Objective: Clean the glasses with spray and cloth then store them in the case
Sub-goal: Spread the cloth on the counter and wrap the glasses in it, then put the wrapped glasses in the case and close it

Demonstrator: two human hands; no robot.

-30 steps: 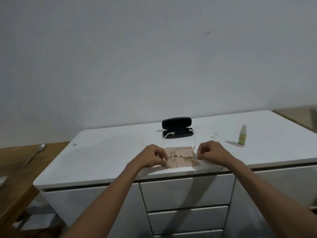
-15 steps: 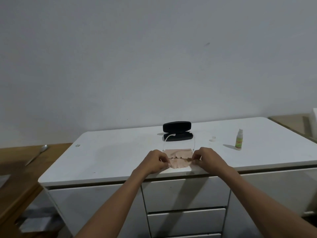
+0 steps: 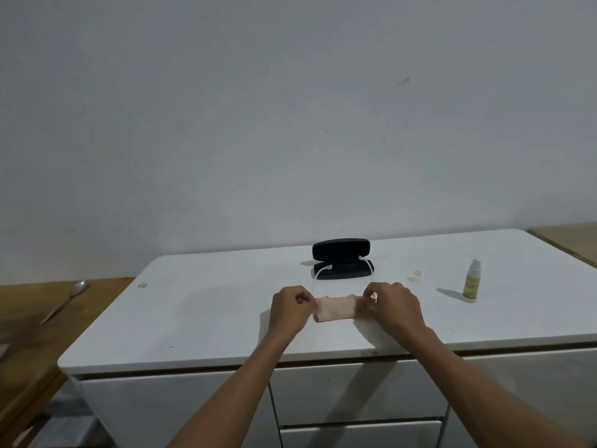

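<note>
We hold the clear, thin-framed glasses just above the white bench, near its front edge, with their pale temple arms reaching back toward the case. A folded, peach-coloured cleaning cloth is wrapped over the front of the glasses, so the lenses are hidden from us. Our left hand has its fingers curled and pinches the left end of the cloth and frame; our right hand is curled the same way round the right end. Whether each hand grips cloth, frame or both we cannot tell.

Just behind, the black hard-shell glasses case sits open on the bench, its lid standing up, and the temple tips lie over its lower half. To the right stands a small spray bottle with a green label, upright, well apart from our right hand. Between the bottle and the case lies a small clear cap.

Below the bench top are white drawers. On the left, a wooden surface carries a metal spoon.
</note>
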